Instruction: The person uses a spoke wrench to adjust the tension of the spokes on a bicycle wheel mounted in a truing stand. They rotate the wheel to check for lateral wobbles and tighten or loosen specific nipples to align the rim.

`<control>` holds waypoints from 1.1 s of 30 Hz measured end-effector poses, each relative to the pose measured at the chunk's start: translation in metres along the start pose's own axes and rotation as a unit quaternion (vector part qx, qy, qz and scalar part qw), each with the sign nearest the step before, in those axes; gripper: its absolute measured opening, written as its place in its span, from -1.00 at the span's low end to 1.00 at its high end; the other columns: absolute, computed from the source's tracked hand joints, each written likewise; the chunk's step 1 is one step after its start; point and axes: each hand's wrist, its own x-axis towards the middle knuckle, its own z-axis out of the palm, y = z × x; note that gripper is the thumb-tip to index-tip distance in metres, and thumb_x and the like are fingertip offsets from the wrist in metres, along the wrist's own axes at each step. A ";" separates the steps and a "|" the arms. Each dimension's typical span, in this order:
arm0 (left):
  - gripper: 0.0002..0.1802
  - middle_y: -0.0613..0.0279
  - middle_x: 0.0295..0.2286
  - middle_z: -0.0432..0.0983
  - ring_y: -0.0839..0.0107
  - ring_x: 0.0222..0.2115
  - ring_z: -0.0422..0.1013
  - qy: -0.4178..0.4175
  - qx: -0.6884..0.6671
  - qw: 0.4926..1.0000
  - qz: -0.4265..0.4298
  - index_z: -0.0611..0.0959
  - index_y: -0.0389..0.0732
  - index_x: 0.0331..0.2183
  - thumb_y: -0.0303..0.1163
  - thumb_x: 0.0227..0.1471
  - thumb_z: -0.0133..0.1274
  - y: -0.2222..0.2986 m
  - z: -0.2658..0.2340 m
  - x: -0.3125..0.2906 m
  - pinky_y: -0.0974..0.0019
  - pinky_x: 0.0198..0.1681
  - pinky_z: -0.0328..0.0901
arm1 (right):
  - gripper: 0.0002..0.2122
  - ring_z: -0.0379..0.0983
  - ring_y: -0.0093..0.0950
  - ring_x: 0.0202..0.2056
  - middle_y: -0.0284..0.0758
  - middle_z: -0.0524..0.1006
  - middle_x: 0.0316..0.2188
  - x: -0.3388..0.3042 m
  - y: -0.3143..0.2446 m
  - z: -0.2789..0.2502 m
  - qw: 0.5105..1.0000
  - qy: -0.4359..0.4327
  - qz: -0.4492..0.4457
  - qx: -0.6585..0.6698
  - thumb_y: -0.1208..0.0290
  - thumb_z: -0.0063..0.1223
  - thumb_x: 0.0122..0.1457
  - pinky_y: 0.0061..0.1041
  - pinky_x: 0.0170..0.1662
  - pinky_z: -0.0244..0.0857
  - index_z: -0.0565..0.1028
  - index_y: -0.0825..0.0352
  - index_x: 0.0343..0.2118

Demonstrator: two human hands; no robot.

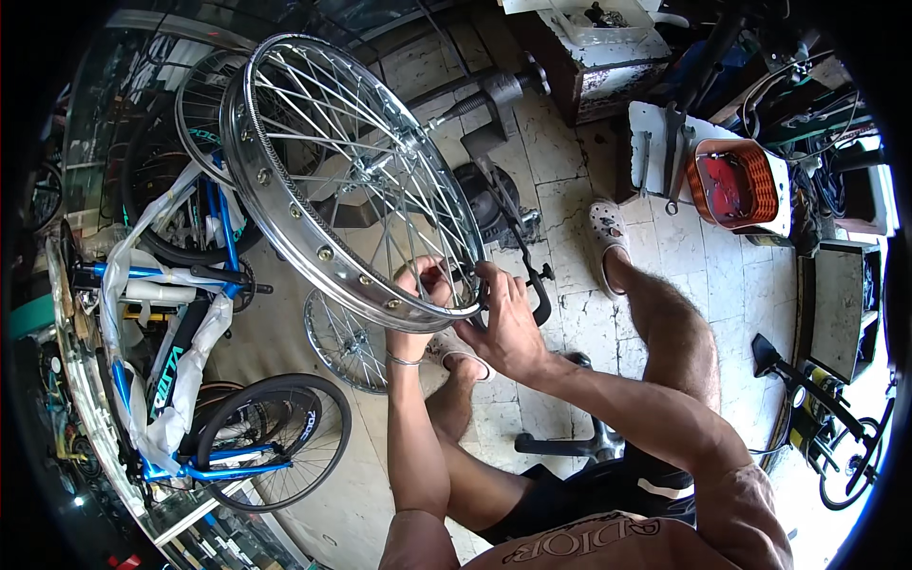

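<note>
A silver bicycle wheel with many metal spokes stands tilted in front of me, its hub mounted in a dark metal stand. My left hand reaches to the near part of the rim, its fingers curled among the spokes; the rim partly covers it, and the exact spot they pinch is hard to see. On the rim's near right side, my right hand grips the edge with thumb and forefinger, beside a dark curved arm of the stand. A thin bracelet circles my left wrist.
At left lie a blue bicycle frame in wrapping and a black-tyred wheel. A smaller spoked wheel lies below the rim. On the right are wrenches, an orange basket and a floor pump.
</note>
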 end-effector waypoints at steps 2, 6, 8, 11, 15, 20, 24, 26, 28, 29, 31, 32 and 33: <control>-0.72 0.26 -0.47 0.52 0.52 -0.47 0.42 0.053 0.034 0.998 0.023 0.54 -0.32 -0.17 -0.50 0.03 0.15 -0.014 -0.002 -0.005 0.41 -0.34 0.36 | -0.29 0.24 -0.13 -0.09 -0.03 0.34 -0.05 0.000 -0.002 0.001 1.000 0.015 -0.004 -0.015 0.43 0.29 -0.06 -0.18 0.02 0.20 0.14 0.45 0.14; -0.78 0.27 -0.49 0.51 0.55 -0.52 0.43 0.062 -0.050 0.993 -0.090 0.53 -0.31 -0.22 -0.44 0.08 0.13 -0.015 -0.004 -0.003 0.45 -0.45 0.33 | -0.27 0.23 -0.09 -0.02 -0.02 0.34 -0.04 0.006 0.000 0.001 0.998 0.014 0.025 -0.054 0.40 0.33 -0.08 -0.17 0.08 0.18 0.15 0.46 0.12; -0.78 0.24 -0.48 0.52 0.57 -0.56 0.44 0.037 -0.044 0.991 -0.124 0.51 -0.33 -0.24 -0.43 0.09 0.13 -0.013 0.002 -0.001 0.48 -0.52 0.31 | -0.27 0.23 -0.06 0.03 0.00 0.33 -0.03 0.007 0.006 0.003 0.997 0.028 0.044 -0.063 0.39 0.34 -0.09 -0.17 0.11 0.18 0.16 0.47 0.12; -0.72 0.21 -0.40 0.55 0.56 -0.43 0.47 -0.027 -0.220 0.957 -0.187 0.50 -0.37 -0.19 -0.44 0.09 0.15 -0.037 0.009 -0.002 0.48 -0.40 0.36 | -0.27 0.23 -0.03 0.08 0.04 0.33 -0.01 0.006 0.002 0.007 0.998 0.000 0.051 -0.025 0.38 0.34 -0.09 -0.17 0.14 0.19 0.16 0.48 0.12; -0.66 0.19 -0.30 0.55 0.52 -0.32 0.47 -0.044 -0.252 0.950 -0.179 0.48 -0.39 -0.10 -0.46 0.10 0.13 -0.037 0.011 0.003 0.46 -0.27 0.37 | -0.28 0.25 -0.01 0.06 0.08 0.35 -0.03 0.008 0.005 0.008 0.999 0.001 0.039 -0.031 0.41 0.31 -0.09 -0.18 0.13 0.19 0.15 0.53 0.11; -0.58 0.16 -0.25 0.55 0.50 -0.27 0.46 -0.083 -0.212 0.964 -0.134 0.44 -0.39 -0.03 -0.46 0.09 0.14 -0.038 0.009 -0.001 0.42 -0.17 0.36 | -0.29 0.24 0.00 0.03 0.12 0.35 -0.07 0.010 0.002 0.002 0.999 -0.018 0.024 -0.023 0.45 0.25 -0.11 -0.17 0.15 0.15 0.15 0.61 0.09; -0.54 0.17 -0.26 0.55 0.50 -0.28 0.47 -0.087 -0.268 0.949 -0.143 0.42 -0.38 0.00 -0.42 0.10 0.14 -0.037 0.008 0.001 0.44 -0.18 0.36 | -0.31 0.27 -0.03 0.00 0.07 0.38 -0.10 0.011 -0.002 -0.002 0.999 -0.028 0.028 -0.023 0.44 0.25 -0.11 -0.19 0.12 0.17 0.17 0.60 0.08; -0.62 0.25 -0.29 0.55 0.53 -0.31 0.47 -0.062 -0.280 0.946 -0.150 0.48 -0.31 -0.08 -0.38 0.09 0.17 -0.034 0.012 -0.002 0.47 -0.23 0.39 | -0.32 0.28 -0.04 -0.02 0.04 0.39 -0.12 0.010 -0.001 0.000 0.999 -0.016 0.018 -0.029 0.43 0.24 -0.11 -0.19 0.11 0.18 0.19 0.60 0.07; -0.61 0.30 -0.30 0.54 0.56 -0.33 0.47 -0.051 -0.269 0.952 -0.138 0.52 -0.29 -0.12 -0.27 0.09 0.20 -0.022 0.015 -0.004 0.51 -0.26 0.39 | -0.33 0.28 -0.05 -0.02 0.02 0.39 -0.13 0.010 -0.002 -0.001 0.999 -0.020 0.025 -0.033 0.42 0.25 -0.11 -0.20 0.11 0.18 0.20 0.59 0.06; -0.60 0.30 -0.30 0.53 0.56 -0.33 0.46 -0.065 -0.262 0.954 -0.126 0.52 -0.29 -0.12 -0.26 0.09 0.20 -0.021 0.016 -0.003 0.51 -0.26 0.39 | -0.34 0.29 -0.06 -0.03 0.01 0.40 -0.13 0.010 -0.003 -0.002 0.999 -0.022 0.028 -0.035 0.42 0.25 -0.11 -0.20 0.11 0.18 0.21 0.58 0.06; -0.58 0.31 -0.31 0.53 0.57 -0.33 0.46 -0.088 -0.245 0.960 -0.099 0.52 -0.30 -0.12 -0.23 0.09 0.20 -0.017 0.015 0.001 0.51 -0.26 0.39 | -0.34 0.28 -0.06 -0.02 0.01 0.40 -0.12 0.011 -0.004 -0.003 0.999 -0.017 0.015 -0.036 0.41 0.25 -0.11 -0.20 0.10 0.19 0.22 0.57 0.05; -0.62 0.28 -0.26 0.55 0.56 -0.29 0.46 -0.125 -0.279 0.945 -0.120 0.51 -0.32 -0.08 -0.33 0.11 0.17 -0.015 0.008 0.001 0.49 -0.21 0.39 | -0.33 0.28 -0.06 -0.01 0.01 0.39 -0.11 0.010 -0.005 -0.004 0.999 -0.025 0.022 -0.036 0.41 0.25 -0.11 -0.21 0.11 0.19 0.21 0.57 0.06; -0.62 0.26 -0.25 0.55 0.55 -0.27 0.47 -0.128 -0.262 0.948 -0.128 0.51 -0.33 -0.07 -0.37 0.11 0.16 -0.013 0.003 0.001 0.48 -0.19 0.40 | -0.33 0.28 -0.06 -0.01 0.01 0.39 -0.10 0.010 -0.006 -0.006 0.998 -0.031 0.029 -0.037 0.41 0.25 -0.11 -0.21 0.11 0.19 0.21 0.57 0.07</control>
